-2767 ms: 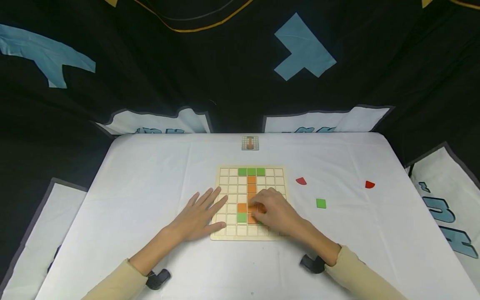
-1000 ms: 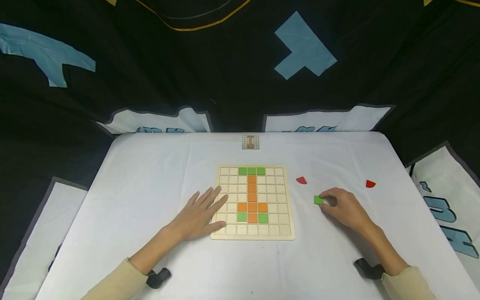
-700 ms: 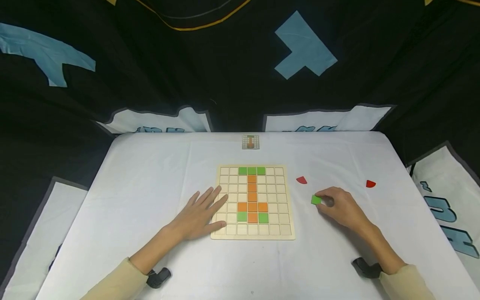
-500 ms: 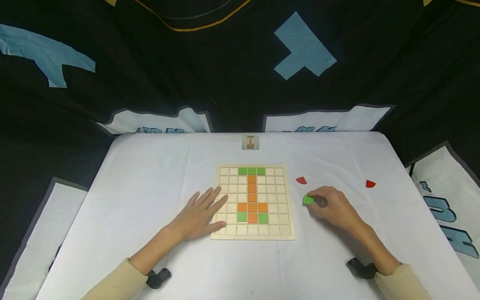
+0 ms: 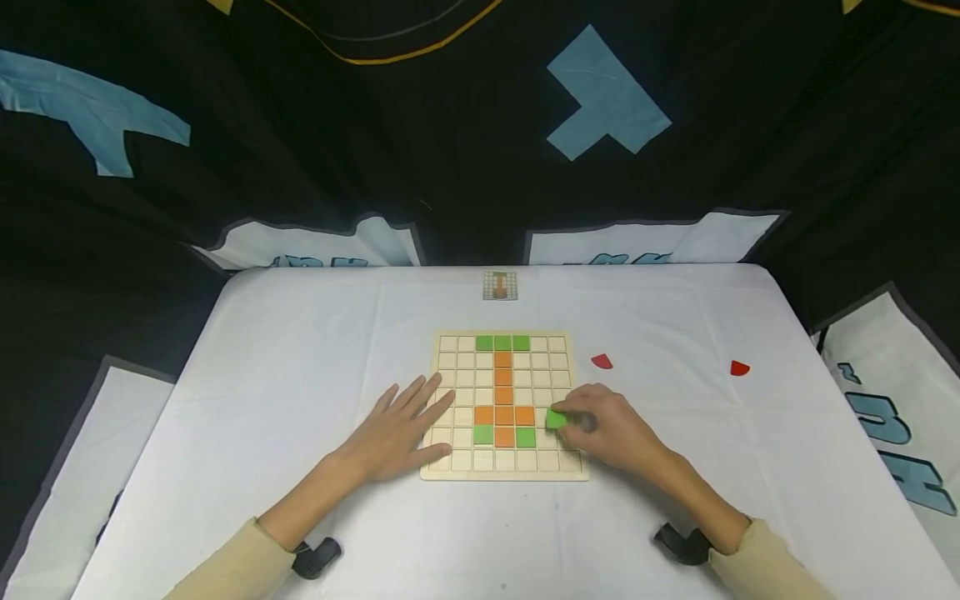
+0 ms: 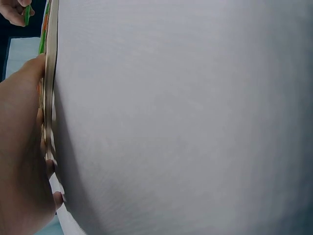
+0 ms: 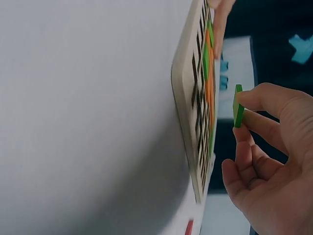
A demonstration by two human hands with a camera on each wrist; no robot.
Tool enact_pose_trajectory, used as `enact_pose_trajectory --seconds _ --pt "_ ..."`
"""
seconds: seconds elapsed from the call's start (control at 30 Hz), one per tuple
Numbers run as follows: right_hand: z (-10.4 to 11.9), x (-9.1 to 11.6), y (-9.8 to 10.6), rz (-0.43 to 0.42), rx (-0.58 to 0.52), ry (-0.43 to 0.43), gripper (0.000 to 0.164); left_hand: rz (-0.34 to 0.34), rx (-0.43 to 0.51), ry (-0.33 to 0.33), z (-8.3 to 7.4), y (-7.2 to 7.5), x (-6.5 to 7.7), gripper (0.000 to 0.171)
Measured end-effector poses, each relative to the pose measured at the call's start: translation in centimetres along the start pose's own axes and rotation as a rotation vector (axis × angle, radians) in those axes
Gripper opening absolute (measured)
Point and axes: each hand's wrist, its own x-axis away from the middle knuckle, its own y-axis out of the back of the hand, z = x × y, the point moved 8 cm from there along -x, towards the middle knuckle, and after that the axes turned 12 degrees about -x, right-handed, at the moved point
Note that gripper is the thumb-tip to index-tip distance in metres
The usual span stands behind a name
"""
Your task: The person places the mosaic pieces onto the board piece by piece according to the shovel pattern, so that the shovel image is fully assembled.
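A light wooden grid board lies on the white table, with green and orange square tiles set in its cells. Three green tiles sit in its far row, and a column of orange ones runs down from them. My right hand pinches a green square tile between thumb and fingertips. In the right wrist view that tile shows apart from the board's surface, above its right part. My left hand lies spread over the board's left edge, fingers straight and thumb at the near left.
Beyond the board lies a small pattern card printed with a grid. Two red wedge-shaped pieces lie to the right, one near the board and one farther off. A dark curtain hangs behind the table.
My right hand left the board, picked up the loose green tile on the right, and carried it left over the board's right side. The left hand has stayed in place.
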Motion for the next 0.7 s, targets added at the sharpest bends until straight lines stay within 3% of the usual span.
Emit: enact_pose_trajectory --seconds 0.33,0.7 --pt "2.0 -0.7 -3.7 0.078 0.022 0.079 0.026 -0.002 -0.007 0.001 0.1 -0.1 0.0 0.078" --pt "3.1 -0.4 -6.5 0.151 0.058 0.101 0.025 -0.013 0.002 0.002 0.1 -0.1 0.0 0.078"
